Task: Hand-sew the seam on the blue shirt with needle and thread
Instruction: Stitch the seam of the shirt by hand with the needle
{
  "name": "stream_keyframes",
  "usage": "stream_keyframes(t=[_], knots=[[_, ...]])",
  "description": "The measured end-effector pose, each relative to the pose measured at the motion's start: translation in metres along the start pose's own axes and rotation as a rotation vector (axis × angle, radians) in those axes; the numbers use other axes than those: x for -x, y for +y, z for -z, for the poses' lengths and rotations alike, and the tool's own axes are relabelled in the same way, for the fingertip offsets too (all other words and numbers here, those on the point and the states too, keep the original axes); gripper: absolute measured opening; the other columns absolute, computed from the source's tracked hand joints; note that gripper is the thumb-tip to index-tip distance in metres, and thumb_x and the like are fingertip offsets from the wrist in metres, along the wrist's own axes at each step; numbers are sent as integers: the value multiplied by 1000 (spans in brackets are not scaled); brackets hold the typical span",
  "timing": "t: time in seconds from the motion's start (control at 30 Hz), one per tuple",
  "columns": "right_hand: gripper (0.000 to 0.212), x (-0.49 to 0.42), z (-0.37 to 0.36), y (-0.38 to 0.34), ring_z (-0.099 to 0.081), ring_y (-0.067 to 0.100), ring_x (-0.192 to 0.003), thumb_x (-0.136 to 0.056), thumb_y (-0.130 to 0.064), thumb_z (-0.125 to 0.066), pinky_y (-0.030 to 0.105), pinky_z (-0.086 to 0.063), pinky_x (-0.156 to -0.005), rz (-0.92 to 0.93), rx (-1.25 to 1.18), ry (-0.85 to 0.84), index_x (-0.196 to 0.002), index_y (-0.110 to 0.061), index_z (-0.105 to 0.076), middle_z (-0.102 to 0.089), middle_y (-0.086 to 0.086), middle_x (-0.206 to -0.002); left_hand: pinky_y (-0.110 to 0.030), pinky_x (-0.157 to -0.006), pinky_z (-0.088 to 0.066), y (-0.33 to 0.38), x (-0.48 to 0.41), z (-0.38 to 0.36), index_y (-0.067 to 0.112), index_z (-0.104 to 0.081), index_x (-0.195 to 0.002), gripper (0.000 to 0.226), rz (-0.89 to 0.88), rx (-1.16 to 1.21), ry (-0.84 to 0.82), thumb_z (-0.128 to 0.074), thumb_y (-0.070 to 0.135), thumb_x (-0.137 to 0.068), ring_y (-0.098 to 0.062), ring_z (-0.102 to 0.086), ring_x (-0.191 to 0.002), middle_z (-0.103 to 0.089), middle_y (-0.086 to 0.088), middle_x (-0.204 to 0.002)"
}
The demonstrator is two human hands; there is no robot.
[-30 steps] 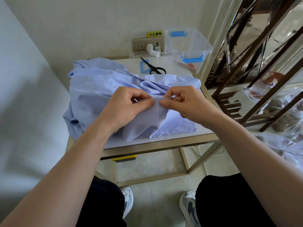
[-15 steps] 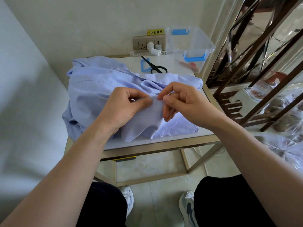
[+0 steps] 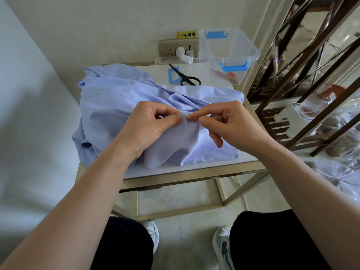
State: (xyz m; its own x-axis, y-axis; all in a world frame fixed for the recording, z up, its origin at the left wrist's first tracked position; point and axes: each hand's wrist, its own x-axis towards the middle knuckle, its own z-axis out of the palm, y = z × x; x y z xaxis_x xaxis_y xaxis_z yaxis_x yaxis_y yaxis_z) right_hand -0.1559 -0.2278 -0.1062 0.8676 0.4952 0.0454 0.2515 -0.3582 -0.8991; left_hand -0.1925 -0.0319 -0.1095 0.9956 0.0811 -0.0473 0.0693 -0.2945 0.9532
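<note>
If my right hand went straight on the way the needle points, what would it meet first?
Probably the fold of the blue shirt pinched by the left hand, with that hand's thumb right behind it. The right hand pinches the needle aimed there; depth is hard to judge.

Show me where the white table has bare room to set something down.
Bare white tabletop lies between the black-handled scissors and the clear plastic box. A narrow strip runs along the front edge, below the light blue shirt. The shirt crowds the middle and left.
</note>
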Motion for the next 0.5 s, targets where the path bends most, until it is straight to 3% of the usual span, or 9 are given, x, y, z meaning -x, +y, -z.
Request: stream_keyframes(t=[0.5], knots=[[24,1,-2,1,-43,8,-40,-96,-2,-52,10,-38,-50,4,41,-22,-102,-11,-74,-51,-2,-40,-25,-74,-50,-3,-1,0,24,-77,-78,11,-24,-31,-4,-73,16,-85,-7,-62,-76,-75,3,-81]])
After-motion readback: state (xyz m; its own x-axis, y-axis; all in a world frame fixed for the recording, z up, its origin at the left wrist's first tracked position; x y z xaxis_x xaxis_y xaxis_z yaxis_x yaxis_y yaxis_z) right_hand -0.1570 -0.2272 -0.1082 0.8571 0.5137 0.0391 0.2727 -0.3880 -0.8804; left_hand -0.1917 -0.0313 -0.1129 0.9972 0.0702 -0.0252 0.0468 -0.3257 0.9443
